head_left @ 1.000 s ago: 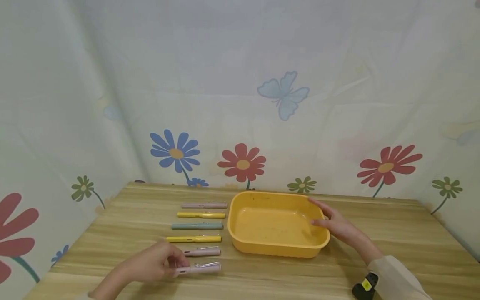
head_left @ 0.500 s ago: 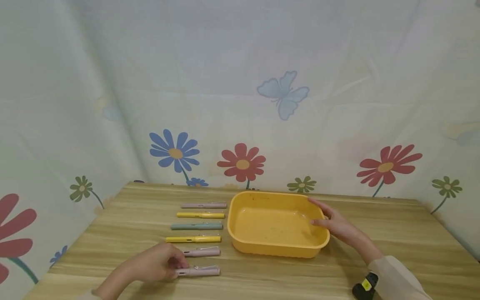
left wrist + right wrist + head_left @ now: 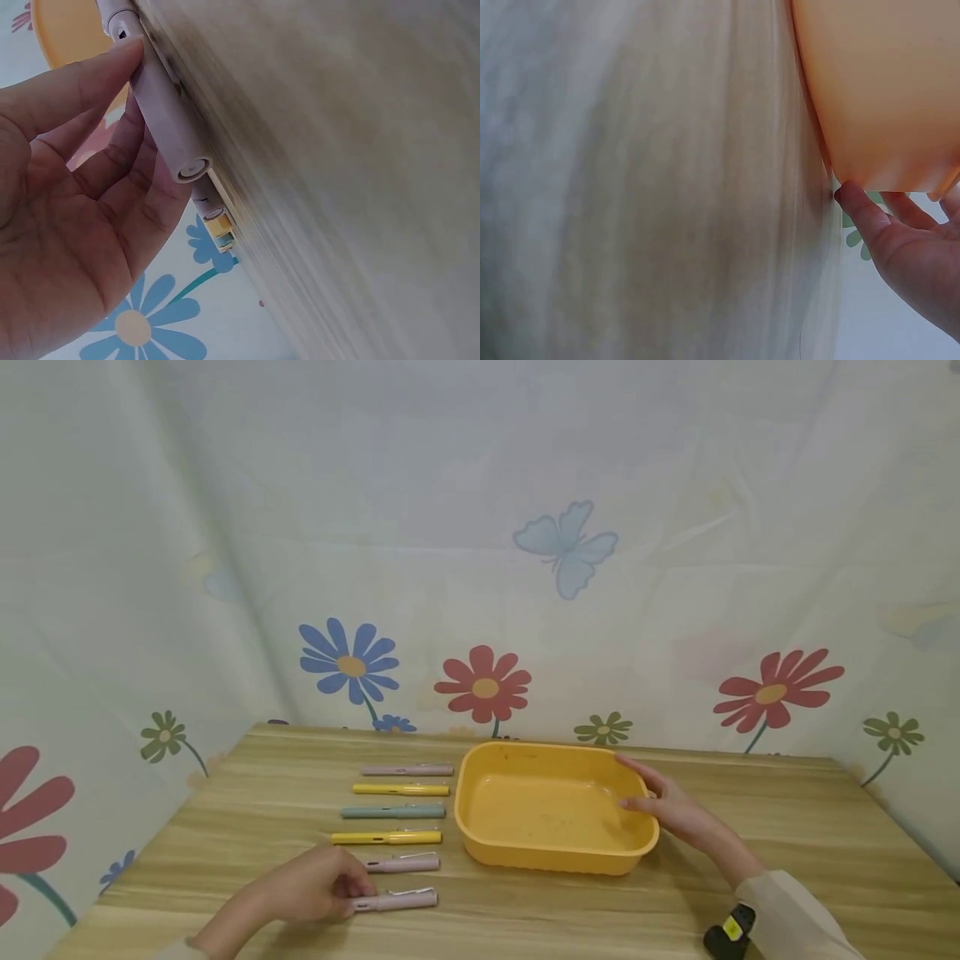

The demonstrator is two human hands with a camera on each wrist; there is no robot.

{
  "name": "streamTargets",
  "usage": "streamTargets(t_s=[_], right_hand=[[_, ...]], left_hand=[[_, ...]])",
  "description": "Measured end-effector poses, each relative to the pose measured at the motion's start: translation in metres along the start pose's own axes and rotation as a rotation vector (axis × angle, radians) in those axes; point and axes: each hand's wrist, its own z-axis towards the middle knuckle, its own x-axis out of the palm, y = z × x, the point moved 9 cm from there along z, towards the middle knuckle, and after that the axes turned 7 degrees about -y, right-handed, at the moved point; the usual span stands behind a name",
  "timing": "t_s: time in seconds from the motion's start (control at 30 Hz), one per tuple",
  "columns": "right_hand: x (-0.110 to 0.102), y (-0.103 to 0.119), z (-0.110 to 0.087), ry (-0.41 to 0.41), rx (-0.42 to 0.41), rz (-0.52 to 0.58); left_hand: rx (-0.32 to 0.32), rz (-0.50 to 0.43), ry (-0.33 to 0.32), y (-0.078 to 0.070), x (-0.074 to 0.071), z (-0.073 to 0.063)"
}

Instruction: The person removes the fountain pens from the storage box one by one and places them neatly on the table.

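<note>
In the head view my left hand (image 3: 311,887) pinches the left end of a pale pink pen (image 3: 397,900), the nearest of a column of pens. The left wrist view shows the thumb along the barrel of this pen (image 3: 161,112), fingers behind it; it lies at or just above the tabletop. Just beyond is a second pink pen (image 3: 405,863), partly hidden by the hand. My right hand (image 3: 682,814) grips the right side of a yellow plastic basin (image 3: 555,858), thumb over the rim. From the right wrist, fingers touch the outer wall of the basin (image 3: 885,112).
Farther back lie a yellow pen (image 3: 390,838), a grey-green pen (image 3: 393,812), another yellow pen (image 3: 401,790) and a pink pen (image 3: 408,770), roughly parallel. A black device with a yellow label (image 3: 729,933) sits by the right sleeve. A flowered curtain (image 3: 420,568) hangs behind the wooden table (image 3: 525,918).
The nearest pink pen has shifted slightly and its clip end now tilts a little farther away, with my left hand still pinching it. The right hand and the basin stay in place.
</note>
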Motion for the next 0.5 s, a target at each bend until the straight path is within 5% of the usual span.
streamTargets(t_s=[0.5], right_hand=[[-0.0029,-0.0007,0.0011,-0.024,-0.009,-0.037]], left_hand=[[-0.034,0.007,-0.004,0.0016,0.0007,0.0016]])
